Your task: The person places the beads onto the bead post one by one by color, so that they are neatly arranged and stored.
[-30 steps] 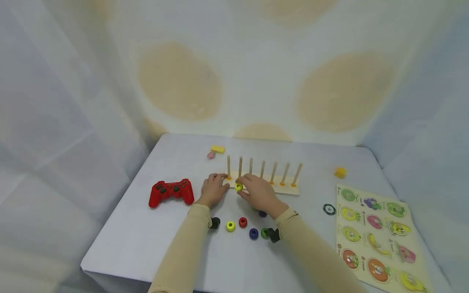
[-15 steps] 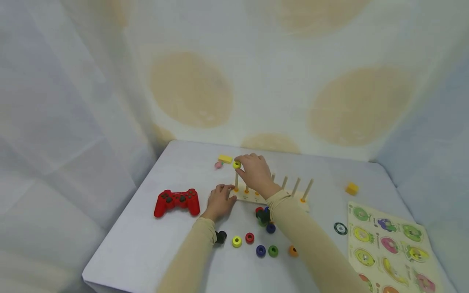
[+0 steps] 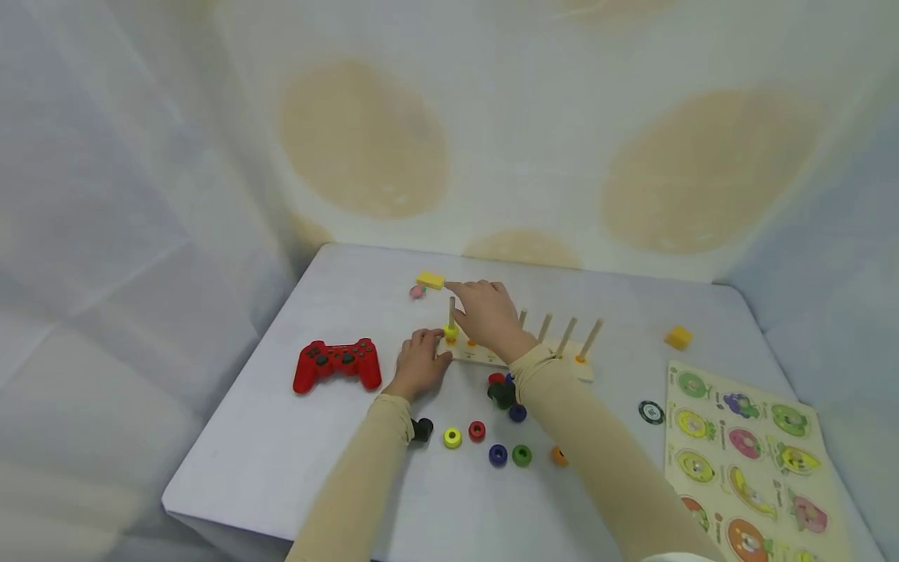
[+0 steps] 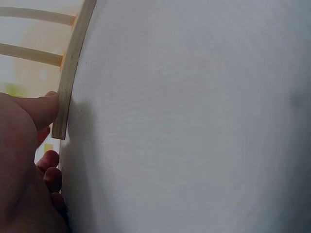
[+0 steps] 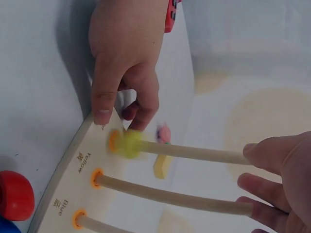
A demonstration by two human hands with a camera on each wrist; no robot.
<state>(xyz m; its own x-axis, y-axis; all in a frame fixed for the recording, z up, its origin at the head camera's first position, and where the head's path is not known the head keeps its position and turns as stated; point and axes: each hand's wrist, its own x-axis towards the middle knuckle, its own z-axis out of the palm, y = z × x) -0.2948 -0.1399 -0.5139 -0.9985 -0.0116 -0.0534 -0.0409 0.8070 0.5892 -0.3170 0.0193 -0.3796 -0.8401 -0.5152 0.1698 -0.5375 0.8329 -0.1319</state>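
Observation:
A wooden peg board (image 3: 477, 354) with a row of upright pegs stands mid-table, colour words printed along its base. My left hand (image 3: 420, 365) holds its left end, thumb at the front edge and fingers round the end. On the leftmost peg (image 5: 194, 153) a yellow ring (image 5: 130, 144) sits low, blurred in the right wrist view, just above the orange collar. My right hand (image 3: 488, 316) is at the top of that peg, thumb and fingers apart, with no ring in them. In the left wrist view the left thumb (image 4: 43, 109) lies against the base.
Loose rings lie in front, including a yellow ring (image 3: 453, 438), a red ring (image 3: 477, 431) and a blue ring (image 3: 498, 455). A red game controller (image 3: 337, 365) is left; a fruit puzzle board (image 3: 712, 429) and poker chip (image 3: 651, 412) are right. A yellow block (image 3: 431, 279) lies behind.
The right hand lifted the yellow ring from the table side to the top of the leftmost peg and let it go. The ring dropped down the peg. The left hand stayed at the board's end.

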